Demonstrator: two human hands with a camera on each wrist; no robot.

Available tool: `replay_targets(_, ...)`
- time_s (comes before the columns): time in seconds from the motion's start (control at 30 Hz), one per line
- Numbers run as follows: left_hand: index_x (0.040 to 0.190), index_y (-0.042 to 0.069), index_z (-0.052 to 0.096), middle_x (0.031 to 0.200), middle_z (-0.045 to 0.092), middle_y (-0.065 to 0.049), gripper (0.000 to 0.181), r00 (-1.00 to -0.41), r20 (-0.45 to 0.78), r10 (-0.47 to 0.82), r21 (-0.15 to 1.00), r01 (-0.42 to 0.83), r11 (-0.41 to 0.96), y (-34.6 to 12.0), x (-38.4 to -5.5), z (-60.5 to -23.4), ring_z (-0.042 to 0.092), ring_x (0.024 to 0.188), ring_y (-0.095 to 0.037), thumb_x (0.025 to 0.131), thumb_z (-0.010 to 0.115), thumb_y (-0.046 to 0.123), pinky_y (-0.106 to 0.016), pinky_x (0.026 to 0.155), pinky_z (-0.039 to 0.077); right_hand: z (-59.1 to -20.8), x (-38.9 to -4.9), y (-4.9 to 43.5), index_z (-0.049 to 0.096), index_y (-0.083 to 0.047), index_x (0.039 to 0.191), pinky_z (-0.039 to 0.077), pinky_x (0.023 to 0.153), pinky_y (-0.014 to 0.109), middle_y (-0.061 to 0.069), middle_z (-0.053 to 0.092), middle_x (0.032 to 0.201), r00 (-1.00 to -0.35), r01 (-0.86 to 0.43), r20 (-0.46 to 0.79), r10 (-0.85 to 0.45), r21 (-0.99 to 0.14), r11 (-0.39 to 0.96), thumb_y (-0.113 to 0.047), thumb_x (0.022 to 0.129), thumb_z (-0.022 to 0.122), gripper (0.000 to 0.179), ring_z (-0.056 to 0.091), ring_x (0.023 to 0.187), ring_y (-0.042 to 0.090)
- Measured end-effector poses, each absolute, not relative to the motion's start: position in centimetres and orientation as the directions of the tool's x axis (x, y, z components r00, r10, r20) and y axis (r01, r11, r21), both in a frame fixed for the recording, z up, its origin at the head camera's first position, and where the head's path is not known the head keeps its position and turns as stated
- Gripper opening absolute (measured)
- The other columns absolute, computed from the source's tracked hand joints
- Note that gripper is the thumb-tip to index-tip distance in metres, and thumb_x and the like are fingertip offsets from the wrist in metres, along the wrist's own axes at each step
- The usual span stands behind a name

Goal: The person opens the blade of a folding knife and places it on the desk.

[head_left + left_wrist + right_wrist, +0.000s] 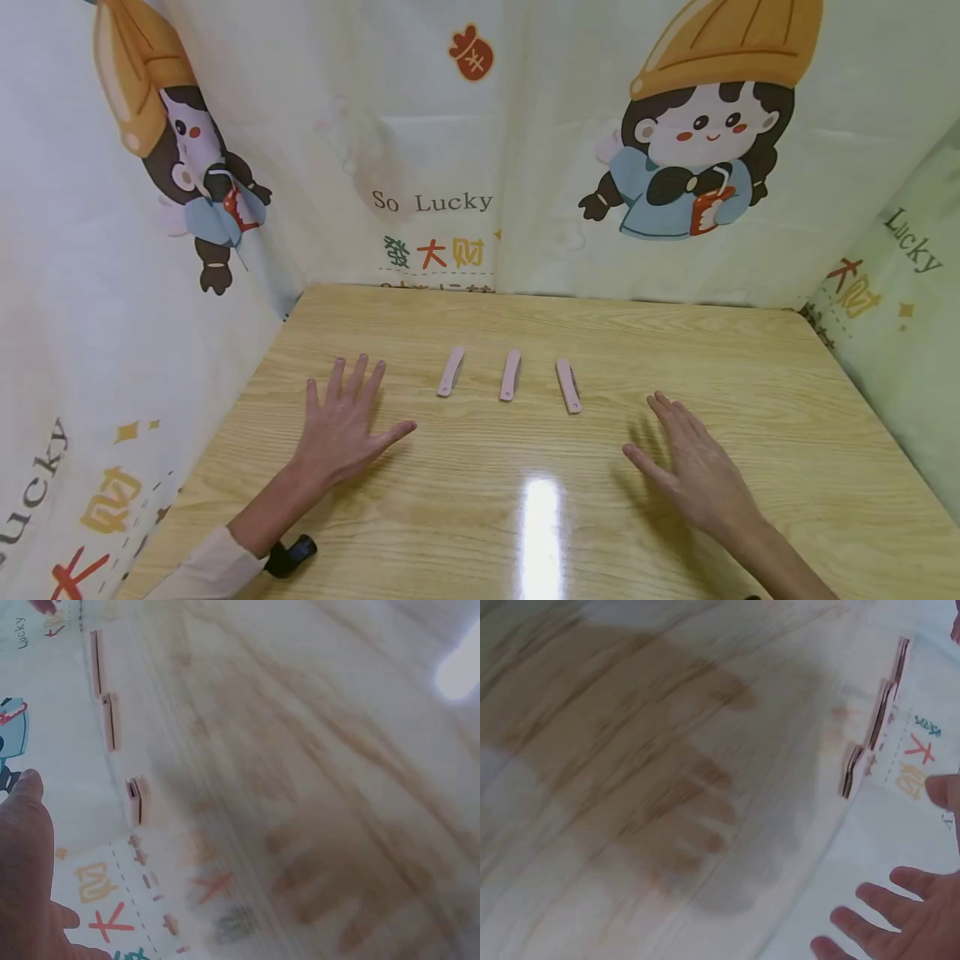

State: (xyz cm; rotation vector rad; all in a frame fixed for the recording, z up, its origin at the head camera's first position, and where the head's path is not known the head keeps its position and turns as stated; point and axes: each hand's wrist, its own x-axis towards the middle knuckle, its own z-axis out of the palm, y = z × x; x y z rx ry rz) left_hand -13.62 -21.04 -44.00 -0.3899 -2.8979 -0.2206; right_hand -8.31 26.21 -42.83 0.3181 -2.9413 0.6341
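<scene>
Three slim pink folding tools, shaped like closed pocket knives, lie apart in a row on the table: a left one (451, 372), a middle one (510, 376) and a right one (568, 386). Each has a small pivot dot at its near end. My left hand (341, 425), fingers spread, is to the left of the row and holds nothing. Over the table on the other side, my right hand (697, 467) has straight fingers and a thumb held apart, also without anything in it. Both wrist views show the pink tools edge-on, with a dark slit along the side.
The wood-grain table (420, 517) carries a bright light reflection (541, 533) near its front. A printed curtain (540, 167) with cartoon figures hangs along its back and both sides. A black wrist camera (292, 557) shows below the left sleeve (213, 567).
</scene>
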Motion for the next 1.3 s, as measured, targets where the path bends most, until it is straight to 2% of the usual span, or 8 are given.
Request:
replay_targets(0.23, 0.158, 0.006, 0.034, 0.160, 0.031, -0.023, 0.095, -0.927, 0.263, 0.268, 0.131, 0.309, 0.942, -19.8, -14.5, -44.1, 0.024, 0.146, -0.046, 0.091, 0.061, 0.066, -0.072, 0.108, 0.020, -42.7, -8.6, 24.5, 0.058, -0.002, 0.135, 0.047, 0.089, 0.064, 0.020, 0.061, 0.129, -0.955, -0.253, 0.247, -0.162, -0.403, 0.879, -0.039, 0.100, 0.065, 0.052, 0.056, 0.118, 0.042)
replay_targets(0.4, 0.154, 0.001, 0.040, 0.155, 0.038, -0.024, 0.079, -0.934, 0.248, 0.259, 0.199, 0.311, 0.929, -18.9, -15.0, -44.5, 0.033, 0.141, -0.046, 0.095, 0.066, 0.047, -0.070, 0.106, 0.027, -42.7, -9.0, 23.5, 0.065, -0.005, 0.126, 0.052, 0.082, 0.058, 0.014, 0.067, 0.118, -0.950, -0.277, 0.258, -0.177, -0.434, 0.857, -0.034, 0.101, 0.065, 0.038, 0.062, 0.109, 0.035)
replay_targets(0.57, 0.145, -0.005, 0.050, 0.148, 0.047, -0.026, 0.067, -0.950, 0.197, 0.241, 0.288, 0.291, 0.912, -17.4, -15.7, -44.8, 0.043, 0.135, -0.045, 0.097, 0.065, 0.040, -0.065, 0.103, 0.036, -42.7, -10.1, 22.1, 0.068, -0.008, 0.121, 0.054, 0.077, 0.052, 0.007, 0.069, 0.112, -0.950, -0.295, 0.245, -0.196, -0.487, 0.822, -0.029, 0.102, 0.064, 0.029, 0.065, 0.104, 0.029)
replay_targets(0.77, 0.137, -0.003, 0.061, 0.126, 0.063, -0.018, 0.052, -0.973, 0.147, 0.176, 0.536, 0.228, 0.813, -16.1, -18.3, -45.3, 0.059, 0.115, -0.036, 0.100, 0.063, 0.033, -0.055, 0.091, 0.049, -42.8, -11.6, 20.1, 0.069, -0.005, 0.119, 0.054, 0.081, 0.043, 0.002, 0.071, 0.103, -0.964, -0.265, 0.179, -0.197, -0.712, 0.650, -0.023, 0.102, 0.064, 0.025, 0.066, 0.096, 0.020)
replay_targets(0.93, 0.133, -0.005, 0.064, 0.114, 0.067, -0.010, 0.046, -0.989, 0.085, 0.121, 0.724, 0.145, 0.675, -15.4, -20.5, -45.4, 0.062, 0.101, -0.023, 0.099, 0.064, 0.027, -0.043, 0.086, 0.051, -42.9, -12.4, 18.9, 0.068, -0.002, 0.119, 0.052, 0.083, 0.038, 0.003, 0.073, 0.103, -0.971, -0.211, 0.118, -0.207, -0.832, 0.513, -0.022, 0.103, 0.063, 0.026, 0.065, 0.097, 0.020)
replay_targets(1.13, 0.095, -0.002, 0.070, 0.086, 0.056, -0.008, 0.031, -0.989, 0.084, 0.123, 0.650, 0.147, 0.745, -13.8, -21.5, -45.4, 0.045, 0.072, -0.017, 0.101, 0.061, 0.027, -0.032, 0.061, 0.037, -43.3, -13.2, 17.9, 0.067, 0.003, 0.118, 0.052, 0.070, 0.032, 0.007, 0.072, 0.101, -0.972, -0.168, 0.067, -0.227, -0.870, 0.464, -0.019, 0.103, 0.062, 0.027, 0.065, 0.092, 0.025)
replay_targets(1.2, 0.094, -0.001, 0.070, 0.085, 0.053, -0.009, 0.036, -0.988, 0.094, 0.123, 0.560, 0.154, 0.814, -13.2, -21.6, -45.5, 0.047, 0.071, -0.019, 0.102, 0.058, 0.032, -0.033, 0.058, 0.039, -43.5, -13.4, 17.7, 0.066, 0.005, 0.118, 0.052, 0.069, 0.030, 0.009, 0.072, 0.100, -0.970, -0.165, 0.060, -0.236, -0.877, 0.452, -0.017, 0.103, 0.061, 0.027, 0.066, 0.091, 0.027)
replay_targets(1.3, 0.115, 0.003, 0.073, 0.101, 0.060, -0.012, 0.041, -0.988, 0.119, 0.101, 0.429, 0.143, 0.892, -12.6, -21.6, -45.7, 0.059, 0.085, -0.025, 0.104, 0.056, 0.039, -0.041, 0.064, 0.052, -43.8, -13.6, 17.1, 0.065, 0.006, 0.117, 0.052, 0.068, 0.029, 0.010, 0.071, 0.098, -0.964, -0.164, 0.050, -0.260, -0.884, 0.437, -0.016, 0.103, 0.061, 0.027, 0.067, 0.088, 0.028)
